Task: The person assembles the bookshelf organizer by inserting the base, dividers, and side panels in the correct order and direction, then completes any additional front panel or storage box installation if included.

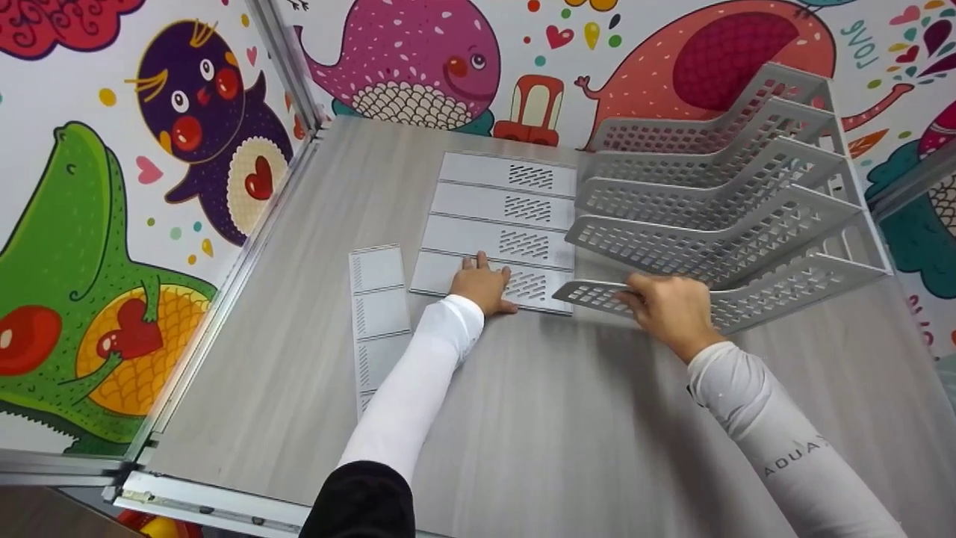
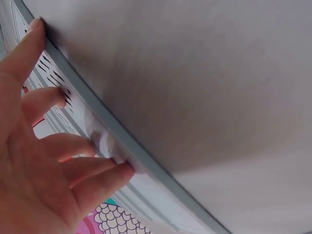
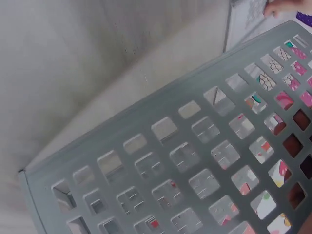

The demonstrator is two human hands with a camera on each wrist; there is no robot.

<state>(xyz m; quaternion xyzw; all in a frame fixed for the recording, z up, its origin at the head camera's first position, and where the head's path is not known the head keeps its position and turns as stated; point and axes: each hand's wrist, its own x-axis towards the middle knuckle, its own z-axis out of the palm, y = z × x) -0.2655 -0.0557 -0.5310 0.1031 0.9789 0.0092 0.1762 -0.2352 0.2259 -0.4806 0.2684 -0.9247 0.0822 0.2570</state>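
My left hand (image 1: 479, 287) rests on the near part of a flat white panel (image 1: 463, 235) with grooves and patches of slanted slots. In the left wrist view the thumb lies at the panel's grey edge (image 2: 105, 114), and the spread fingertips touch its face. Right of the panel stands a grey plastic rack (image 1: 672, 250) with several tall, perforated, L-shaped dividers. My right hand (image 1: 672, 308) grips the top rim of the nearest divider, fingers curled over it. The right wrist view is filled by the rack's perforated wall (image 3: 161, 105).
A narrow white grooved strip (image 1: 379, 299) lies left of the panel, partly behind the left sleeve. The wood-grain table (image 1: 538, 418) has metal rails (image 1: 224, 291) along its left side. Walls with cartoon animals (image 1: 418, 52) close it in at the back and sides.
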